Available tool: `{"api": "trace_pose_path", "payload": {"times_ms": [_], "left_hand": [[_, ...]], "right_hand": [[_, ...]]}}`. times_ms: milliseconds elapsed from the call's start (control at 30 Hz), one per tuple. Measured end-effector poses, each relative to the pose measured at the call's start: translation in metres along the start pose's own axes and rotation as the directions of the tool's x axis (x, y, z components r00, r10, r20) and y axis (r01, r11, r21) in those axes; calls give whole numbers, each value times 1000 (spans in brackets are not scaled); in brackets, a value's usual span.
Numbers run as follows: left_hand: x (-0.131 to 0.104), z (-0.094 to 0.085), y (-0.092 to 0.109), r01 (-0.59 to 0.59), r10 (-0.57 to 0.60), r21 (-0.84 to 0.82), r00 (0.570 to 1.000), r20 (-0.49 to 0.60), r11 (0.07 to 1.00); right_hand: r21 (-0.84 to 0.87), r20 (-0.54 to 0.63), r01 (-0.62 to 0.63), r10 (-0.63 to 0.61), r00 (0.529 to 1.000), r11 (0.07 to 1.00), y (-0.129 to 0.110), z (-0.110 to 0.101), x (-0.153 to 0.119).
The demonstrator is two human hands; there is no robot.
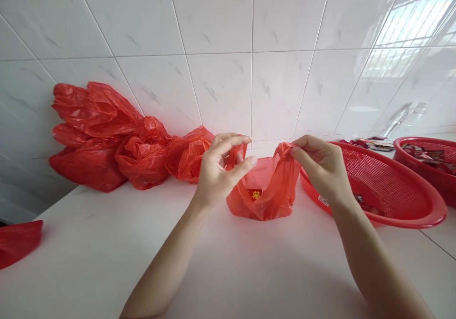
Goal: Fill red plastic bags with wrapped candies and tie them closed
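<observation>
A red plastic bag stands on the white counter with its mouth up, between my two hands. Through its thin side shows a small dark red packet with a yellow print. My left hand has one handle of the bag hooked over its bent fingers, with the thumb held apart from the forefinger. The other handle is pinched between thumb and fingers of my right hand, which is closed on it.
Several filled red bags are heaped against the tiled wall on the left. A red perforated basket with packets inside stands at right, a second red basket behind it. Red plastic lies at the left edge of the counter.
</observation>
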State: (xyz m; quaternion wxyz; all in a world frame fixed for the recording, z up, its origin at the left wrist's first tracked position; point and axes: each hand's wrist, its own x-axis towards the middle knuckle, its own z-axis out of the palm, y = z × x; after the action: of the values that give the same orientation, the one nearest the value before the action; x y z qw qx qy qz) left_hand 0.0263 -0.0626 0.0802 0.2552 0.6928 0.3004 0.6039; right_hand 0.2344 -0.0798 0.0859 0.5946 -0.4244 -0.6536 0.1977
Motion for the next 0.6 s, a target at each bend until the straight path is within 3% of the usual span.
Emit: {"api": "trace_pose_path", "payload": {"times_ms": [267,367,500,600], "left_hand": [[-11,27,3,-67,53,142,994,96,988],[-6,28,3,-8,-7,132,994,111,991],[1,26,2,76,-90,71,970,228,995],[4,24,1,128,-122,-10,967,225,992]], "right_hand": [[-41,93,79,-75,993,996,-6,6,-8],[-26,120,68,-64,991,997,-7,4,-8],[7,149,46,-46,988,999,-8,2,-7],[9,153,21,-22,988,1000,-9,1,-5]]}}
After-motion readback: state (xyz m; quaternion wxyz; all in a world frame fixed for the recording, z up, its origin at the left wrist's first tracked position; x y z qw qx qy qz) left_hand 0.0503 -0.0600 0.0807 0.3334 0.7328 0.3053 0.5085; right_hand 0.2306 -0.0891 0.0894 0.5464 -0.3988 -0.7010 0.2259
